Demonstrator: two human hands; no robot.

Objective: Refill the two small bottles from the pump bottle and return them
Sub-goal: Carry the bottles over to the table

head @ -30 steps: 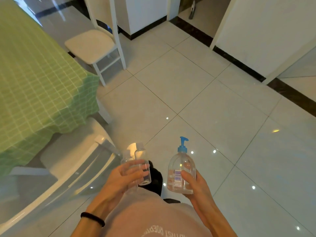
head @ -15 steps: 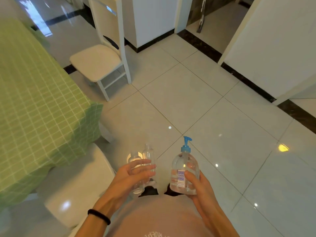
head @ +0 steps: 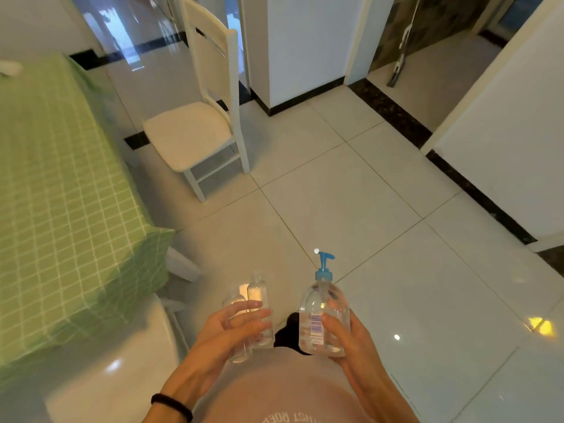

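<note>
Right hand (head: 351,340) grasps clear blue-pump bottle (head: 323,300), barcode label's print unreadable. Left hand (head: 222,334) grasps two small clear bottles (head: 258,290). Left: green checked tablecloth (head: 61,178). Far: white wooden chair (head: 186,132).

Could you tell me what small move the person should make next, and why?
Probably turn toward the table on the left and set the small bottles down there. Both hands are full: the left hand grips both small bottles and the right hand holds the pump bottle, so neither is free to press the pump.
</note>
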